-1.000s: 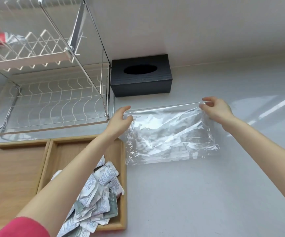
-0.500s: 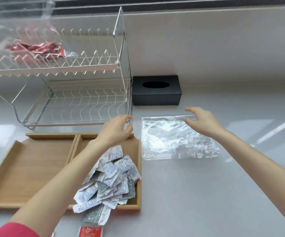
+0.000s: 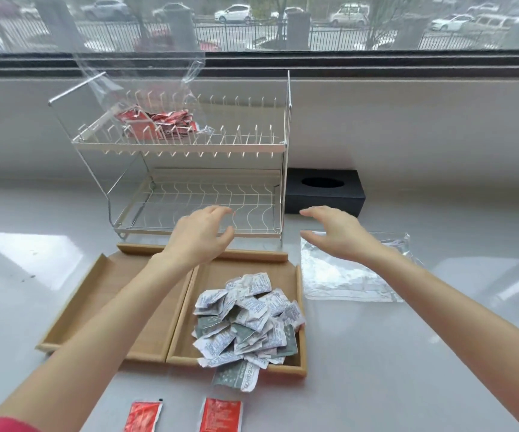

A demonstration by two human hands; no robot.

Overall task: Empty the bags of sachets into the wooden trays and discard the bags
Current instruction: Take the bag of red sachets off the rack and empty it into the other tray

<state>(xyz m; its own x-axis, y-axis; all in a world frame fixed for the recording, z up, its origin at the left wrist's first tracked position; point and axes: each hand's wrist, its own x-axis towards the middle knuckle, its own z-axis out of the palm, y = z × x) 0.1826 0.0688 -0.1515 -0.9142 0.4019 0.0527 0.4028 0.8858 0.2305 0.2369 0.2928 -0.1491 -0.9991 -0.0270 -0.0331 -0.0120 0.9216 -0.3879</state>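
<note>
Above the wooden trays (image 3: 146,310), left hand (image 3: 197,236) and right hand (image 3: 337,233) were held with fingers apart, nothing gripped; empty bag (image 3: 355,275) was laid flat on tabletop (image 3: 408,353).

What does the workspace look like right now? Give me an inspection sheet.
Surface: pale countertop, glossy.
Job's things: white sachets heaped in right wooden tray, one spilling over the front edge; left wooden tray holds none; empty bag flat on counter; bag of red sachets on rack's top shelf.
Clutter: two red sachets near front; black tissue box.
Hands: left hand, right hand, both open.
Cables: nothing seen.
Surroundings: dish rack, window.
</note>
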